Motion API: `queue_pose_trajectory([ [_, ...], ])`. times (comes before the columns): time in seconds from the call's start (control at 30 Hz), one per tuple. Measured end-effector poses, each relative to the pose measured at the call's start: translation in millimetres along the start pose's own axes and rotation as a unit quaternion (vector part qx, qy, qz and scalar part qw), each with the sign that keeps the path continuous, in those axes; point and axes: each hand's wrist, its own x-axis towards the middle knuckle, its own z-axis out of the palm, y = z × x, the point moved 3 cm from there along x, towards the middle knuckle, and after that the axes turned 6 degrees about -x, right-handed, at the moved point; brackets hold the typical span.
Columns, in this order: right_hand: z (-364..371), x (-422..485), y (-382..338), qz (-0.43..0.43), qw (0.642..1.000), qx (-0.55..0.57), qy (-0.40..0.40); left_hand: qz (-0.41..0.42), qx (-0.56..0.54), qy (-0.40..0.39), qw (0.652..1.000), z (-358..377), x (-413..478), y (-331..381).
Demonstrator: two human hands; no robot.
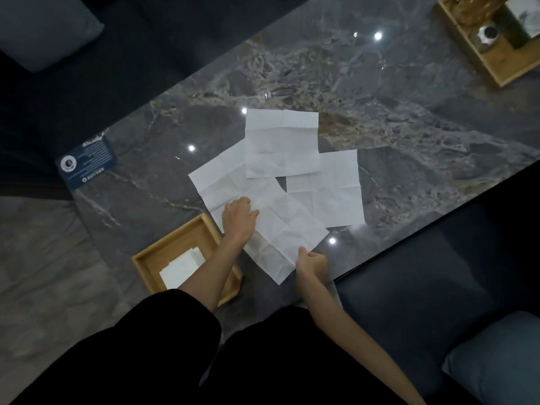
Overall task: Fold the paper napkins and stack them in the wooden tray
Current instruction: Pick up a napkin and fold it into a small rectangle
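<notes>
Left hand (238,214) flat, fingers spread, pinning the nearest napkin (287,229) on the marble table (380,97); right hand (311,263) pinches its near corner. Risks: thin paper tearing at the pinch, or dragging the overlapped napkins (282,141) askew. Wooden tray (152,252), just left, holds folded napkins (181,266).

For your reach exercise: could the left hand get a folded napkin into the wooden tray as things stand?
Probably yes. The wooden tray sits right beside the left hand, under its forearm, open on top, with a folded napkin already inside and nothing blocking it.
</notes>
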Motion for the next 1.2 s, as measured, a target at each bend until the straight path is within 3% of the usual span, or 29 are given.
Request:
queue_pose_trajectory([
  [0.2,10,2,-6,0.010,1.000,0.013,-0.005,0.008,-0.011,0.008,1.000,2,6,-6],
  [0.47,18,1,-3,-0.027,0.998,0.056,0.014,0.010,-0.163,-0.058,0.985,-1,-3,-8],
  [0.57,15,-7,-7,-0.091,0.993,0.063,0.035,-0.009,-0.174,-0.078,0.982,-1,-10,-13],
  [0.67,8,-11,-11,-0.217,0.976,0.013,0.034,-0.025,-0.180,-0.094,0.979,0,-15,-20],
  [0.9,-9,-12,-17,-0.375,0.925,0.010,-0.063,-0.004,-0.278,-0.076,0.958,-13,-29,-24],
  [1.1,-41,-33,-45,-0.435,0.899,0.024,-0.048,-0.020,-0.397,0.008,0.918,-46,-58,-24],
  [1.2,-46,-54,-57,-0.487,0.869,-0.002,-0.094,-0.003,-0.442,0.057,0.895,-68,-84,-33],
])
